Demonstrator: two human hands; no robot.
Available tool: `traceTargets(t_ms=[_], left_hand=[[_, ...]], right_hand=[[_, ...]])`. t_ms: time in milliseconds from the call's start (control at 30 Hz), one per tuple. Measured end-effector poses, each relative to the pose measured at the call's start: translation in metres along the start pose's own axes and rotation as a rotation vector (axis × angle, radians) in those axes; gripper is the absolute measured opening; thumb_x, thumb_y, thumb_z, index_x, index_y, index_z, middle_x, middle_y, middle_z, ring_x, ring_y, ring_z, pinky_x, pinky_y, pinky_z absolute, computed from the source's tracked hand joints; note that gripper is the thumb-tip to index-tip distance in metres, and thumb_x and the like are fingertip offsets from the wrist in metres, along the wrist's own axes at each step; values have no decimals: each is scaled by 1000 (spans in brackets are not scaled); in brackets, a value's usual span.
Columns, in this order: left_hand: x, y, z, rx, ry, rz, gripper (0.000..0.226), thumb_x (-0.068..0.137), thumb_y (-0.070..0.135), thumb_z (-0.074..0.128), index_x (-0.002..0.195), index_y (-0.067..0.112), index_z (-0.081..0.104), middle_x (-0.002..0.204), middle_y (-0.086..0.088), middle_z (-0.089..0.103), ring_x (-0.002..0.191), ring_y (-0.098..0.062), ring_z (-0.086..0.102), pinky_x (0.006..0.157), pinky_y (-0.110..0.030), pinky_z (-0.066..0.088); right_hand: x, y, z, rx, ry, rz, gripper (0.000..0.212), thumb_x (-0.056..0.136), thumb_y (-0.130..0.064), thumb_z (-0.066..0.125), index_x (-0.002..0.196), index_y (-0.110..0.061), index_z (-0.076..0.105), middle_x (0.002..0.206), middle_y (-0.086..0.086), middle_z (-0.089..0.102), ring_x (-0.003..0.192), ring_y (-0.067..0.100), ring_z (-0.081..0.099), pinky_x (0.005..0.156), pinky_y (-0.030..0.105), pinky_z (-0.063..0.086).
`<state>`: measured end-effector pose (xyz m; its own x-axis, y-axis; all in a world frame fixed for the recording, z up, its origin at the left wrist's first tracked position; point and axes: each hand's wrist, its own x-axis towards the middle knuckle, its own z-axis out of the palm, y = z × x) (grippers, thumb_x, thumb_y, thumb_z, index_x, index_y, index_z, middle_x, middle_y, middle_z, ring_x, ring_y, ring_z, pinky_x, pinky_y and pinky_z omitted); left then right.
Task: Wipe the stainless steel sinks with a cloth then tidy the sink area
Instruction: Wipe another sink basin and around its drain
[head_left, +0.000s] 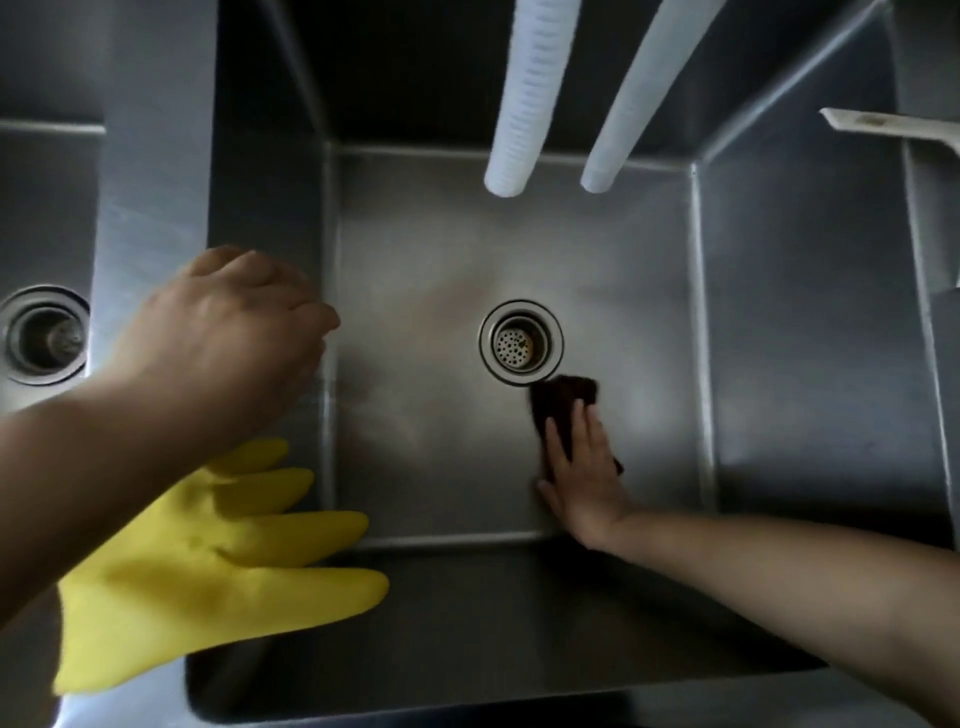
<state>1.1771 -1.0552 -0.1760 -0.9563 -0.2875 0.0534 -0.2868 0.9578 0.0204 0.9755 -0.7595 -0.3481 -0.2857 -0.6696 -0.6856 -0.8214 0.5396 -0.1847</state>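
Head view: cloth (563, 402) under right hand (584, 475) (flat).

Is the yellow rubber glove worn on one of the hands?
No, the yellow rubber glove lies empty on the sink's rim, while both the left hand and the right hand are bare.

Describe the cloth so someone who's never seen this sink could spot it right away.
Look at the floor of the middle sink, just below right of its round drain. The cloth lies under the right hand, the only dark, soft thing on that steel.
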Motion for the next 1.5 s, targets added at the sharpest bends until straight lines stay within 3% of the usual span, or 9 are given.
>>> traceTargets(t_ms=[133, 367, 633, 833, 967, 1100, 1233, 1367, 1500], left_hand=[[-6, 2, 0, -43, -15, -53, 27, 81, 17, 50, 91, 7, 74, 90, -15, 72, 93, -36, 65, 84, -45, 46], [-6, 3, -1, -105, 0, -73, 29, 84, 19, 47, 94, 13, 74, 95, -9, 72, 100, -29, 65, 87, -40, 42], [-7, 2, 3, -36, -30, -19, 25, 82, 20, 51, 91, 15, 74, 91, -6, 73, 98, -29, 66, 84, -42, 43], [-3, 2, 5, 56, -86, 28, 15, 77, 8, 68, 91, 7, 72, 87, -17, 71, 87, -38, 64, 74, -47, 48], [3, 12, 6, -13, -85, 15, 20, 77, 12, 65, 95, 7, 72, 87, -16, 70, 85, -39, 64, 72, -49, 50], [4, 24, 10, -64, -97, 50, 21, 76, 14, 66, 96, 9, 72, 84, -13, 70, 83, -38, 64, 69, -47, 51], [4, 26, 13, -84, -104, 70, 23, 78, 16, 64, 98, 10, 72, 87, -12, 70, 85, -37, 65, 69, -46, 51], [1, 21, 14, -91, -21, 58, 25, 88, 18, 51, 101, 11, 71, 91, -12, 71, 88, -38, 64, 70, -47, 50], [-2, 14, 9, -90, -11, 41, 33, 86, 26, 45, 101, 11, 71, 92, -11, 71, 87, -38, 63, 69, -46, 48]], right_hand=[[19, -68, 9, -182, -19, -412, 74, 95, -39, 42, 150, -19, -3, 140, 10, -43, 128, 34, -42, 109, 46, -21], [38, -128, 11, -324, -5, -624, 72, 92, -37, 49, 150, -20, 11, 153, 13, -19, 138, 35, -24, 107, 45, -23], [35, -104, 4, -523, -61, -937, 55, 98, -22, 37, 150, -20, 17, 158, 9, -4, 144, 31, -11, 112, 41, -16], [10, -2, -25, -565, -121, -792, 61, 96, -23, 42, 149, -29, 12, 153, -2, -19, 143, 23, -18, 113, 37, -13], [-8, 64, -70, -584, -69, -525, 46, 97, -25, 44, 141, -33, 38, 158, 3, 13, 144, 27, 12, 115, 38, 12], [-20, 99, -94, -577, -123, -171, 34, 99, -33, 36, 129, -34, 53, 138, -2, 39, 125, 23, 32, 96, 29, 34], [-23, 90, -85, -425, -100, 16, 30, 94, -21, 45, 124, -18, 49, 132, 10, 38, 119, 28, 38, 91, 32, 42], [-26, 74, -70, -359, -131, -5, 52, 86, -10, 54, 134, -20, 38, 134, 15, 33, 122, 34, 38, 94, 34, 41], [-22, 37, -51, -216, -78, -210, 48, 92, -18, 50, 138, -20, 37, 135, 13, 37, 125, 31, 36, 96, 38, 41]])
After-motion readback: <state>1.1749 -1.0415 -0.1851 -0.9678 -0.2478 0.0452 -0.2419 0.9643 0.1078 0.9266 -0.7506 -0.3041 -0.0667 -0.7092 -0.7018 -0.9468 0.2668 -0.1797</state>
